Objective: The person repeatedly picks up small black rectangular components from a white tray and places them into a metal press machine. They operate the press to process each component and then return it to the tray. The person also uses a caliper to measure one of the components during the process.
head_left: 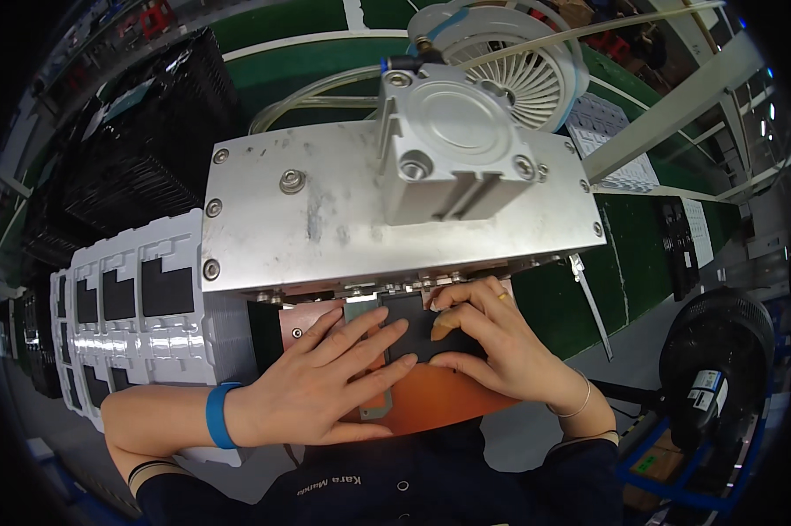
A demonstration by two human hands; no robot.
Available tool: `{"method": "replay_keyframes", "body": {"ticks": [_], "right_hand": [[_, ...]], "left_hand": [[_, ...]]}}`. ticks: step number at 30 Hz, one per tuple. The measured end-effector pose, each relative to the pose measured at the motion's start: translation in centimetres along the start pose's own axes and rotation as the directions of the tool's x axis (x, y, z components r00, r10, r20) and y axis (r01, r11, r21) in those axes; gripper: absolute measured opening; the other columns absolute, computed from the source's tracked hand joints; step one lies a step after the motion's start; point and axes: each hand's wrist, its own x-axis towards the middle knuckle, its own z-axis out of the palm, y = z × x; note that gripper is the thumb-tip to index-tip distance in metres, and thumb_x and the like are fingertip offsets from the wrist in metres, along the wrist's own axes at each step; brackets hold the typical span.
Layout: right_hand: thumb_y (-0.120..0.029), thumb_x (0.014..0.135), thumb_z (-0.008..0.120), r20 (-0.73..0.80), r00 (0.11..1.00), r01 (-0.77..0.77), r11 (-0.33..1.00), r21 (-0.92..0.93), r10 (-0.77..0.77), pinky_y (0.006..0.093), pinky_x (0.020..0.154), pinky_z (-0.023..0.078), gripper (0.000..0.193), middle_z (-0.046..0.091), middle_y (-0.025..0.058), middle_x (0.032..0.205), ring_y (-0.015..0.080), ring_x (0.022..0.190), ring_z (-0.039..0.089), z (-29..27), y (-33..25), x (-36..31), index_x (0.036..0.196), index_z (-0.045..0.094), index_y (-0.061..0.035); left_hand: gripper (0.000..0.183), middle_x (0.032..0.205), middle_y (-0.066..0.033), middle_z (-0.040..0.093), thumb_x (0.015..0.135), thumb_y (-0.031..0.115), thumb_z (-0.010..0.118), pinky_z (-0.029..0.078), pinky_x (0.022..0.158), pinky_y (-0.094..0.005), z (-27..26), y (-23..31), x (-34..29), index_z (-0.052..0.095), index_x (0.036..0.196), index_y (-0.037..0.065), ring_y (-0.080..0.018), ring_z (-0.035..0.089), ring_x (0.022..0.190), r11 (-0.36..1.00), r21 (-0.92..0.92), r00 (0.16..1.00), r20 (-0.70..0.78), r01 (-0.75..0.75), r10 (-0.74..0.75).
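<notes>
A dark grey rectangular plate (419, 331) lies in a fixture on an orange base (448, 399), under the front edge of a metal press housing (325, 245). My left hand (303, 390) lies with its fingers spread, their tips on the plate's left side. The fingers of my right hand (505, 346) are bent around the plate's right part, with the thumb at its near edge. Tan covers sit on some of the right fingertips. Part of the plate is hidden by the right hand, and its far end meets the shadow beneath the housing.
A square pneumatic cylinder (461, 123) tops the housing. Stacked white trays (163, 232) with dark pieces stand at left, black crates (141, 158) behind them. A white fan (536, 88) lies beyond; a black fan (716, 359) stands at right. Green bench surface (580, 307) extends rightward.
</notes>
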Motion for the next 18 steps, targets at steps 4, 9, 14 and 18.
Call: {"method": "replay_keyframes", "body": {"ticks": [4, 9, 14, 18], "right_hand": [[-0.006, 0.076, 0.081, -0.058, 0.995, -0.073, 0.982, 0.176, 0.084, 0.0394, 0.091, 0.048, 0.032, 0.057, 0.0112, 0.115, 0.0322, 0.108, 0.059, -0.9, -1.3, -0.6, 0.101, 0.062, -0.005], [0.001, 0.073, 0.087, -0.189, 0.926, -0.175, 0.814, 0.555, 0.327, 0.0256, 0.074, 0.054, 0.03, 0.066, 0.0091, 0.086, 0.0148, 0.086, 0.067, 0.3, -4.1, -2.4, 0.078, 0.058, -0.0014], [-0.006, 0.067, 0.093, -0.184, 0.978, 0.043, 0.765, 0.643, 0.1, 0.0285, 0.082, 0.057, 0.044, 0.067, 0.0149, 0.109, 0.0181, 0.098, 0.068, 3.2, -7.9, -0.6, 0.096, 0.06, -0.0005], [-0.011, 0.071, 0.091, -0.232, 0.973, 0.135, 0.853, 0.505, -0.016, 0.0302, 0.081, 0.057, 0.052, 0.067, 0.0116, 0.116, 0.019, 0.103, 0.068, 2.6, -8.3, 1.4, 0.113, 0.063, -0.0003]], "left_hand": [[0.056, 0.136, -0.0166, 0.057, 0.087, 0.041, 0.075, 0.045, 0.102, -0.0486, -1.5, 0.8, -0.2, 0.063, 0.132, 0.01, -0.0351, 0.055, 0.124, 0.992, -0.129, 0.994, -0.112, 0.004, -0.019], [0.036, 0.095, -0.012, 0.067, 0.085, 0.02, 0.08, 0.052, 0.07, -0.0332, -3.0, 2.5, -1.5, 0.067, 0.113, 0.001, -0.0243, 0.066, 0.083, 0.721, -0.665, 0.916, -0.143, 0.192, -0.375], [0.026, 0.073, -0.0078, 0.06, 0.089, 0.019, 0.077, 0.049, 0.061, -0.0295, -3.8, 4.7, -6.3, 0.066, 0.097, -0.003, -0.0159, 0.059, 0.066, 0.689, -0.677, 0.858, -0.165, 0.26, -0.486], [0.012, 0.085, -0.0031, 0.069, 0.094, 0.008, 0.071, 0.053, 0.067, -0.0225, -6.5, 5.6, -14.1, 0.066, 0.094, -0.003, -0.0068, 0.066, 0.081, 0.305, -0.881, 0.501, -0.093, 0.361, -0.86]]}}
